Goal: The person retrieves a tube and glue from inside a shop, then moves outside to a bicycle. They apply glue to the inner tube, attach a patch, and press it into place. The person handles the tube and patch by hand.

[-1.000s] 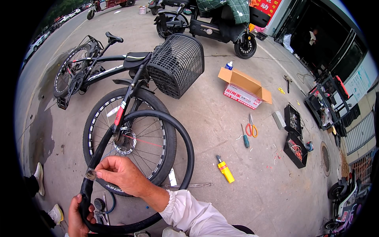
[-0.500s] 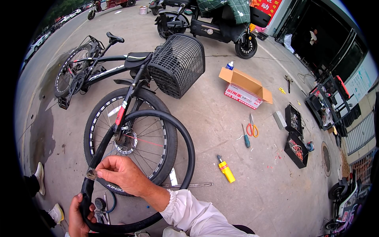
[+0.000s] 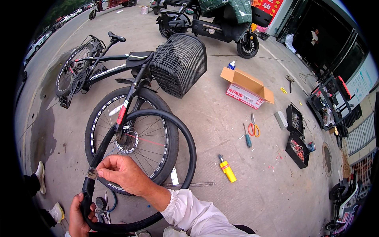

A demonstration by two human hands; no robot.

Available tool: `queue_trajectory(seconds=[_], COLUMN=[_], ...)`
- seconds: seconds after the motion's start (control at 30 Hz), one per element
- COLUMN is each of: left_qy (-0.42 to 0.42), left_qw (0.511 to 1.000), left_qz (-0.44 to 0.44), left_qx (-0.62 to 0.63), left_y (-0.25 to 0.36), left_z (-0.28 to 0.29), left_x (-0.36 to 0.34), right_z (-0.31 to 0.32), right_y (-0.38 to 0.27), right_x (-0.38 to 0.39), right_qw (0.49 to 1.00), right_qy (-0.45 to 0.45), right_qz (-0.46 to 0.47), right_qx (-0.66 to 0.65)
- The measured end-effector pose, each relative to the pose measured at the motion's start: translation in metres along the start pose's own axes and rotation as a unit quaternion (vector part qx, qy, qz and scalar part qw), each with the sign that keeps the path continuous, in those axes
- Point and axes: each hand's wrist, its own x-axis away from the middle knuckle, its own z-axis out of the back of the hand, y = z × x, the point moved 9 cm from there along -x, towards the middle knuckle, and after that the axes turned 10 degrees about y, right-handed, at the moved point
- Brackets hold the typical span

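Observation:
A black inner tube (image 3: 193, 150) curves in a large loop over the front wheel (image 3: 172, 147) of a bicycle lying on its side. Low on the left, my left hand (image 3: 77, 215) is closed around the tube, thumb on top. Just above it, my right hand (image 3: 125, 175) has thumb and forefinger pinched at the edge of a small grey-brown, wrinkled piece (image 3: 92, 173) lying against the tube. Whether this piece is a patch or a film on one I cannot tell. The other right-hand fingers are curled.
Right of the wheel lie a yellow bottle (image 3: 227, 171), a screwdriver (image 3: 248, 139), scissors (image 3: 254, 129) and a flat metal bar (image 3: 197, 184). Farther off are an open cardboard box (image 3: 245, 94), a black toolbox (image 3: 297, 149) and a scooter (image 3: 213, 29). A person's shoes (image 3: 57, 212) stand at left.
The view has shifted very slightly. Both hands keep their places on the tube, and the pinched edge of the small piece looks a little more raised.

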Motion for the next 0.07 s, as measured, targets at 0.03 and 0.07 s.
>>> queue_trajectory(seconds=[0.03, 0.07], left_qy=[0.002, 0.000], left_qw=[1.000, 1.000], left_qz=[-0.001, 0.002], left_qx=[-0.001, 0.003], left_y=[0.0001, -0.0003], left_z=[0.0001, 0.0003], left_x=[0.0001, -0.0004], right_z=[0.0000, 0.0001], right_y=[0.0001, 0.0003], right_x=[0.0000, -0.0001], right_qw=[1.000, 1.000], right_qy=[0.000, -0.001], right_qz=[0.000, 0.000], right_qx=[0.002, 0.003])
